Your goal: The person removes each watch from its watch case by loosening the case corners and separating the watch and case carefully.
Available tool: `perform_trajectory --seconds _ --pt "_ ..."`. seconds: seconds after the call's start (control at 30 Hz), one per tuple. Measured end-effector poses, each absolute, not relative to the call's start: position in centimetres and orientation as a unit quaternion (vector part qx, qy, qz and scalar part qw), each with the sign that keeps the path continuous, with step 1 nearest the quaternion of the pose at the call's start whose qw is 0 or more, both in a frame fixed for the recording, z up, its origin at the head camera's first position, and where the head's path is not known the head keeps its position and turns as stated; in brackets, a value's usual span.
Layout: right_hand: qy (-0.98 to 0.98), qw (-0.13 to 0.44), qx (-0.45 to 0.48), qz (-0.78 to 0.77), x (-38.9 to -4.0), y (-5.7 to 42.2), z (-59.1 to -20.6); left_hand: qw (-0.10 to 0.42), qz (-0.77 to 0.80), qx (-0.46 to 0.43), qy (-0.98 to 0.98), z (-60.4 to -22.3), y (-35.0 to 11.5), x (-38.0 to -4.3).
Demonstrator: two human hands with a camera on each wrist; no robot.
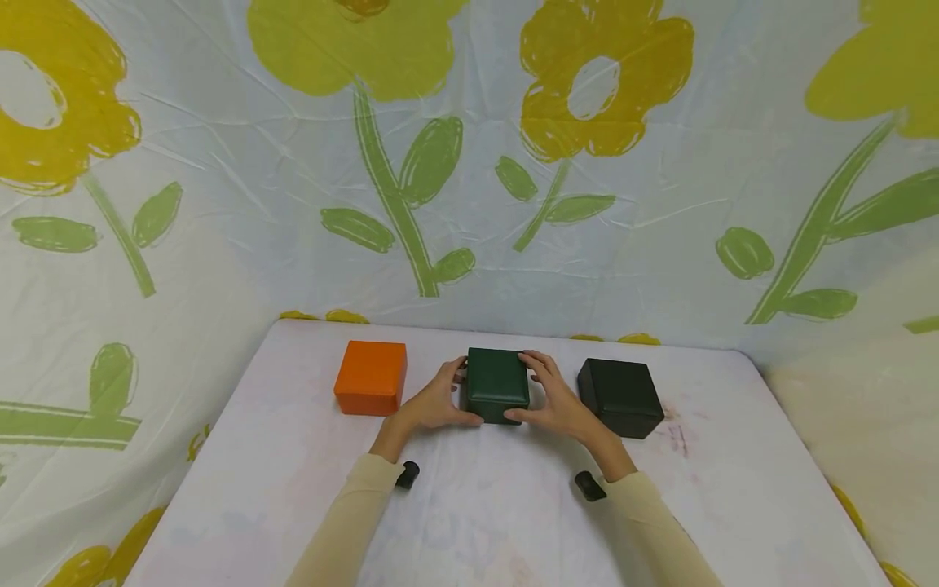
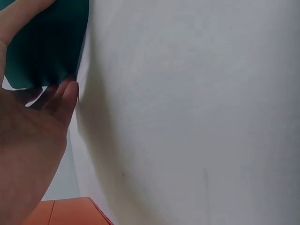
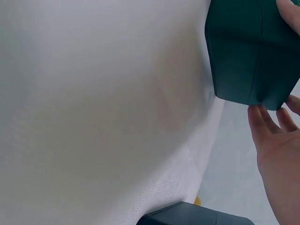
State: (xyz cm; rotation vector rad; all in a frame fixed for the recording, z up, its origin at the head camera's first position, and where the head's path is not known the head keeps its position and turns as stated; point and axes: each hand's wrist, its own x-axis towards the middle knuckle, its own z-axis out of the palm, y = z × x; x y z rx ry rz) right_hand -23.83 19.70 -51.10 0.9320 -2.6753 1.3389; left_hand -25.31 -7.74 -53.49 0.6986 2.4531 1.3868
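Observation:
A green leather-look box [image 1: 497, 377] with a lid seam near its top is on the table between both hands. My left hand [image 1: 438, 403] grips its left side, thumb at the near bottom corner and fingers along the far side. On the opposite side my right hand [image 1: 557, 403] holds it, thumb across the near face and fingertips at the far top edge. In the left wrist view, fingertips meet the lower edge of the green box [image 2: 47, 51]. The right wrist view has fingertips right at an edge of the green box [image 3: 248, 56].
An orange box [image 1: 372, 371] stands to the left on the white-covered table [image 1: 499, 522]. To the right, close to the right hand, is a black box [image 1: 623, 391], turned at an angle. Behind the table hangs a flower-print cloth [image 1: 469, 179]. Small black pieces [image 1: 589, 486] sit at both wrists.

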Motion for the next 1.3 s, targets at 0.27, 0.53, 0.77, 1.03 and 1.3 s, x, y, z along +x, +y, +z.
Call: perform_trajectory --seconds 0.27,0.53,0.77,1.03,1.3 --pt "-0.845 -0.032 0.290 0.448 -24.3 19.7 -51.5 0.146 0.471 0.244 0.835 -53.6 -7.8 -26.2" --pt "-0.850 -0.013 0.283 0.443 -24.6 19.7 -52.0 0.143 0.463 0.242 0.840 -54.1 -7.7 -26.6" --pt "-0.872 0.017 0.254 0.418 -24.5 19.7 -52.0 0.154 0.471 0.236 0.836 -53.8 -8.0 -26.4" --pt "-0.879 0.018 0.240 0.412 -24.9 19.9 -51.5 0.149 0.490 0.244 0.824 -53.7 -7.9 -26.4" --pt "-0.871 -0.005 0.206 0.445 -25.2 19.9 -51.5 0.151 0.495 0.247 0.819 -53.9 -8.0 -26.5"
